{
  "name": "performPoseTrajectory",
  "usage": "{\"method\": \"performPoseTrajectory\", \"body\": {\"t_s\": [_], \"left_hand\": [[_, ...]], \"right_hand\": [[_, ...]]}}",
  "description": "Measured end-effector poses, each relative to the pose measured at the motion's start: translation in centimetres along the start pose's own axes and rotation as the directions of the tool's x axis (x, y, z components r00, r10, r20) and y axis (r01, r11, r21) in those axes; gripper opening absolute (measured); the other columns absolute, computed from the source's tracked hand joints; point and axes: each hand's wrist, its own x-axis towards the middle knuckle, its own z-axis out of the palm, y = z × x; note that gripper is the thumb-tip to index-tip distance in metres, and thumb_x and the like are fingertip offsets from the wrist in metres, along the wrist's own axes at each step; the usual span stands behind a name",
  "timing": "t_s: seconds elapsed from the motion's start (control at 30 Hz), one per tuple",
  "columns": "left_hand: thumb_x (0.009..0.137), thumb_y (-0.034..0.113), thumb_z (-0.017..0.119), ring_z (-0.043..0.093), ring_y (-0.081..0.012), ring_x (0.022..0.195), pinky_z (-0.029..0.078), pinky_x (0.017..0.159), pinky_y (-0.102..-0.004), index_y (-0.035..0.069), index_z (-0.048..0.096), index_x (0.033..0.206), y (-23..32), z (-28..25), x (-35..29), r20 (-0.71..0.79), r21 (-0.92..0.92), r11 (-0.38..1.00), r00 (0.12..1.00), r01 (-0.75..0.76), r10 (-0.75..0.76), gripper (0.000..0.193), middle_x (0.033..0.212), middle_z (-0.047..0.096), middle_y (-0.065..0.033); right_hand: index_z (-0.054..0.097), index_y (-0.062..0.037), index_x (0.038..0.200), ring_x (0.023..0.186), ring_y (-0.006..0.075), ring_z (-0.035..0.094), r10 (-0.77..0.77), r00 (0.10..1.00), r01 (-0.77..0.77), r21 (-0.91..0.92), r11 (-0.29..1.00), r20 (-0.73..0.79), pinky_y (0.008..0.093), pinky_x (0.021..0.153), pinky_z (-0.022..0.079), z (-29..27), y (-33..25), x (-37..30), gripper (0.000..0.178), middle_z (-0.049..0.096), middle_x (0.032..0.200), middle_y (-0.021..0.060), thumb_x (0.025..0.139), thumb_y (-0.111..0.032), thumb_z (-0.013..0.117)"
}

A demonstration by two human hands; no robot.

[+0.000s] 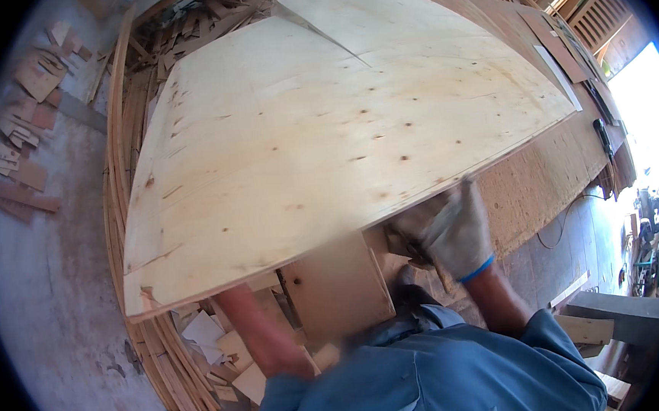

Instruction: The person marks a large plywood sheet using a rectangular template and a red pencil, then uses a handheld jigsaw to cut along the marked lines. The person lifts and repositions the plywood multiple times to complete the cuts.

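Note:
A large pale plywood sheet (318, 153) with brown knots fills the middle of the view, tilted, its near edge lifted toward me. Near its far edge runs a narrow pointed slit (325, 34). My right hand (453, 231), in a whitish knit glove with a blue cuff, is closed on the near edge, right of the middle; its thumb tip lies at the edge and the fingers are partly hidden below. My bare left forearm (258, 333) reaches beneath the sheet near its left corner, and the sheet covers that hand completely.
A brown board-topped surface (549, 182) lies under the sheet's right side, with a black-handled tool (604, 139) at its edge. Long wood strips (115, 144) run along the left. Offcuts (24, 150) litter the floor. A brown panel (335, 285) stands before my body.

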Motion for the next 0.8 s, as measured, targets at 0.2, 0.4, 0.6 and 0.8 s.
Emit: {"method": "performPoseTrajectory", "body": {"t_s": [0.2,0.4,0.6,0.8], "left_hand": [[0.100,0.042,0.050,0.060,-0.0294,0.117,0.052,0.094,-0.0407,0.000,0.051,0.134,-4.8,2.5,-8.3,-0.061,-0.029,0.998,0.996,0.064,-0.066,0.054,0.130,0.060,-0.0155],[0.101,0.040,0.050,0.061,-0.0292,0.116,0.053,0.093,-0.0399,-0.001,0.052,0.134,-6.0,5.2,-9.8,0.017,-0.042,0.985,0.985,0.170,-0.169,0.052,0.129,0.060,-0.0158],[0.101,0.038,0.050,0.061,-0.0291,0.115,0.054,0.091,-0.0391,-0.001,0.052,0.133,2.4,8.8,-3.4,0.264,-0.038,0.976,0.944,0.215,-0.197,0.050,0.128,0.060,-0.0162],[0.102,0.035,0.050,0.062,-0.0290,0.114,0.055,0.090,-0.0382,-0.002,0.052,0.133,3.7,12.0,3.9,0.390,0.143,0.960,0.878,0.240,-0.277,0.048,0.128,0.061,-0.0165]], "right_hand": [[0.043,-0.0017,0.140,0.127,0.0347,0.053,0.227,0.973,-0.226,-0.013,0.974,0.039,0.0520,0.106,0.045,5.6,6.4,-1.8,0.056,0.054,0.137,0.0178,0.101,-0.041,0.051],[0.049,0.0004,0.132,0.116,0.0322,0.062,0.141,0.987,-0.151,0.136,0.979,0.080,0.0505,0.100,0.051,4.8,-0.6,-0.7,0.045,0.061,0.126,0.0178,0.099,-0.029,0.056],[0.051,-0.0002,0.126,0.107,0.0331,0.066,-0.021,1.000,0.021,0.054,0.998,-0.011,0.0510,0.094,0.055,5.5,-5.6,-0.4,0.039,0.065,0.119,0.0171,0.097,-0.024,0.060],[0.052,-0.0015,0.127,0.113,0.0328,0.064,-0.020,0.990,0.025,0.037,0.999,-0.142,0.0514,0.096,0.054,2.2,-8.4,-0.4,0.038,0.064,0.122,0.0161,0.096,-0.020,0.061]]}}
